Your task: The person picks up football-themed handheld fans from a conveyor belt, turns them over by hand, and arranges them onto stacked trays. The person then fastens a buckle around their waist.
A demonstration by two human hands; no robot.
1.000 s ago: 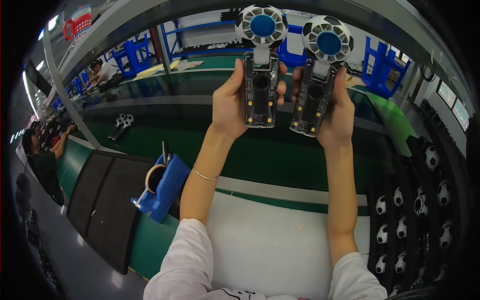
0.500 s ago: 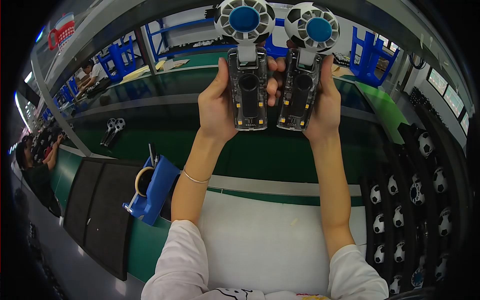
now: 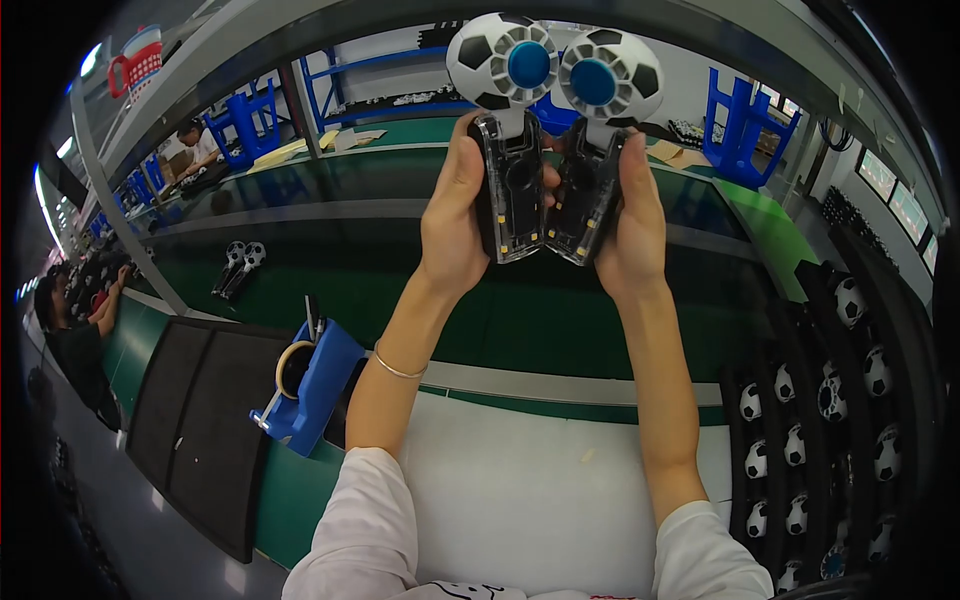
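Observation:
My left hand [image 3: 457, 215] is closed around the dark, clear-cased handle of one handheld fan [image 3: 510, 190]. Its round head has a white and black football pattern, a ribbed grille and a blue centre. Wrapped round a second fan [image 3: 583, 195] of the same kind is my right hand [image 3: 634, 220]. Both fans are upright, turned partly toward each other, with their lower inner edges close together. Small yellow squares show low on each handle. The handles hide part of my fingers. Below lies a white sheet [image 3: 520, 490] on the bench.
A blue tape dispenser [image 3: 325, 385] stands beside a black foam board [image 3: 205, 410]. Two more fans [image 3: 238, 268] lie on the green belt [image 3: 350, 290]. Black racks [image 3: 810, 440] with football-patterned parts are at right. A person [image 3: 80, 345] sits far left; another is farther back.
The two fans have come closer together and rotated inward, so the sides of their heads now show. Both hands still hold them.

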